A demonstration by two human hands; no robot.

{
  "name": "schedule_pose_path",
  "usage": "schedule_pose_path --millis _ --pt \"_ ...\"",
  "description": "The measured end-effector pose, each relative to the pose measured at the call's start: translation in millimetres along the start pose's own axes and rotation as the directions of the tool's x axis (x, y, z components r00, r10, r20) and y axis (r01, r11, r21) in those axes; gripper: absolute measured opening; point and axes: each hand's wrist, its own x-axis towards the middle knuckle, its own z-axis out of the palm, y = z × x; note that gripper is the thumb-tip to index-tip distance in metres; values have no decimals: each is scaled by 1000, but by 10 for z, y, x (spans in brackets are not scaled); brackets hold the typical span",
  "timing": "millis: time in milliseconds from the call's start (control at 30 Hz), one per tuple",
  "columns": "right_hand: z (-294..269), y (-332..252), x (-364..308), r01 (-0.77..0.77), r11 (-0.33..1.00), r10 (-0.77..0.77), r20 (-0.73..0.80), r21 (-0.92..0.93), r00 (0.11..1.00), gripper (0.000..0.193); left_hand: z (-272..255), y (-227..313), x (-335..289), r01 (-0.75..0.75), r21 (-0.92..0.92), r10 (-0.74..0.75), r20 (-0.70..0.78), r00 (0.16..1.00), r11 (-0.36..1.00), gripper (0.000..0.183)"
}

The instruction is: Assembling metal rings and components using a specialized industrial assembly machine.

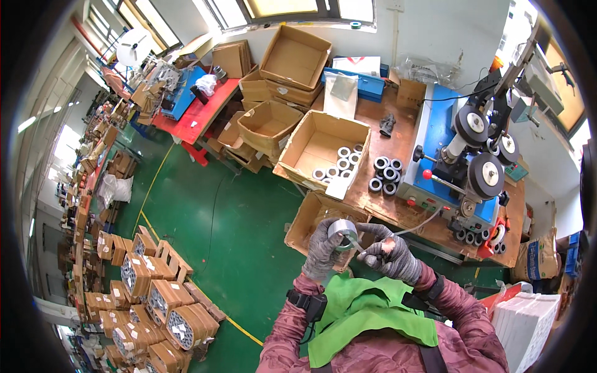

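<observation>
In front of my chest, my left hand [319,251] in a grey knitted glove is closed around a silver-grey ring-shaped roll [342,227], which looks like a tape roll. My right hand [394,258], gloved with some bare fingertips, sits just right of it. Its fingers pinch a short pale strip [357,246] that comes off the roll. Below both hands is an open cardboard box [298,234], partly hidden by the left hand.
On the wooden bench [379,209], several dark-sided rolls [385,176] are stacked beside a carton [297,144] of similar rolls. A blue machine [429,180] with black rollers [485,176] stands right. Wrapped bundles [168,301] lie on the green floor [186,211] at left.
</observation>
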Motion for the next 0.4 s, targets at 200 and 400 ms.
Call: schedule_pose_path --millis 200,400 --pt "262 34 217 100 990 -101 -9 -104 995 6 -258 112 63 32 30 -32 -11 999 999 50" --pt "327 24 246 -8 999 9 14 -38 1000 6 -337 182 70 4 124 -4 -3 1000 992 51"
